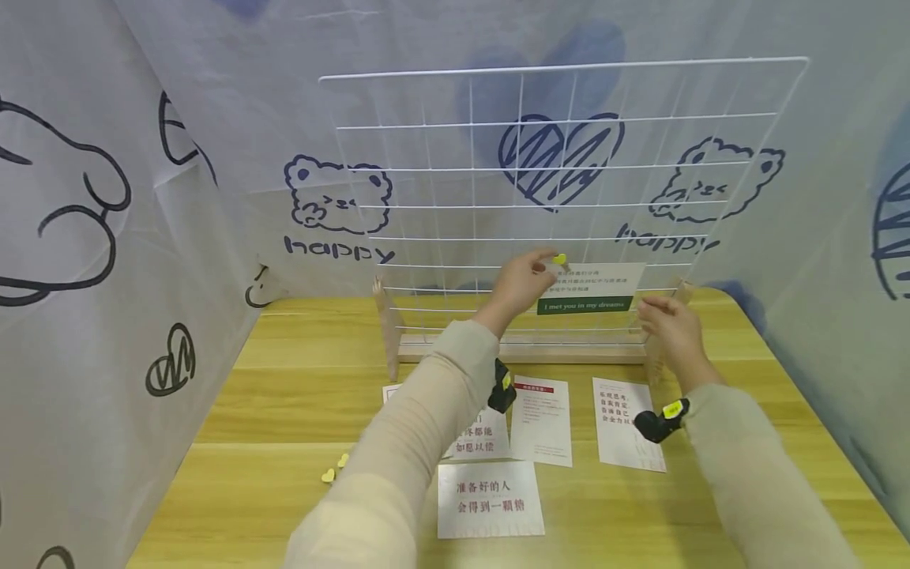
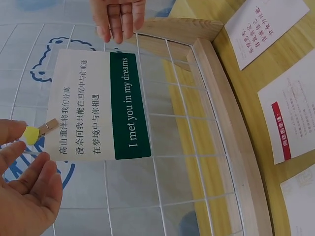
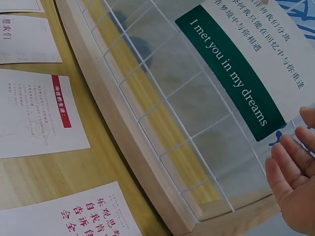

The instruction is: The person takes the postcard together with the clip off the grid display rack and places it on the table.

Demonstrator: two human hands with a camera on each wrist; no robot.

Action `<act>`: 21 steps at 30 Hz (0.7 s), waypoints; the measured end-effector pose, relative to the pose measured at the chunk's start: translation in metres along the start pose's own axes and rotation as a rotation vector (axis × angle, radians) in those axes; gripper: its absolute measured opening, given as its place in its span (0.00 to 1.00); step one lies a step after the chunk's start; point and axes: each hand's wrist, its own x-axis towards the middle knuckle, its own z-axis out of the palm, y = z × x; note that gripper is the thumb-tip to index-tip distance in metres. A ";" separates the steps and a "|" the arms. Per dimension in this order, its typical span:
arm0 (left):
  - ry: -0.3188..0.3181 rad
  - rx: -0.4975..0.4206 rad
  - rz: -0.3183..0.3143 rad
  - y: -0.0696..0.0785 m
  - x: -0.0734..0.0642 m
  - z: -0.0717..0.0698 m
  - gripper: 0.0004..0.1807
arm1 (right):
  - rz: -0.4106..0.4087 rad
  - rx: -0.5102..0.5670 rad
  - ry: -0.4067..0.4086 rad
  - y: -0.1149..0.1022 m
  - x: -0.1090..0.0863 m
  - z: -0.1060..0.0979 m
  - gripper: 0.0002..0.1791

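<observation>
Printed cards [image 1: 490, 498] on wooden table [image 1: 284, 411], left hand [image 1: 522, 284] grip pinching yellow clip [image 1: 560, 258] on grid-hung card [image 1: 593, 286], right hand [image 1: 671, 328] grip loose beside it

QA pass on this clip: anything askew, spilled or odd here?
Nothing damaged or spilled. The white card with the green band hangs level on the white wire grid. Only two small yellow heart-shaped clips lie loose on the wooden table, apart from the paper cards.

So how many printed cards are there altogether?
5 at least: one card on the wire grid, four on the table: bottom, middle, right, and one partly behind the left sleeve.
</observation>
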 end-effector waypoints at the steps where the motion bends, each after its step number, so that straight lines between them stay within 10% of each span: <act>1: -0.004 0.027 0.004 0.001 0.001 0.000 0.23 | 0.005 -0.025 0.011 -0.002 0.000 0.002 0.26; 11: -0.042 0.293 0.029 0.010 0.005 0.001 0.27 | -0.030 -0.007 0.034 0.106 0.100 -0.012 0.27; 15: -0.051 0.369 0.004 0.015 0.007 0.003 0.26 | -0.019 0.142 0.033 0.080 0.083 -0.007 0.22; 21: -0.027 0.433 -0.013 0.019 0.013 0.007 0.22 | 0.008 -0.045 0.050 0.030 0.048 0.003 0.28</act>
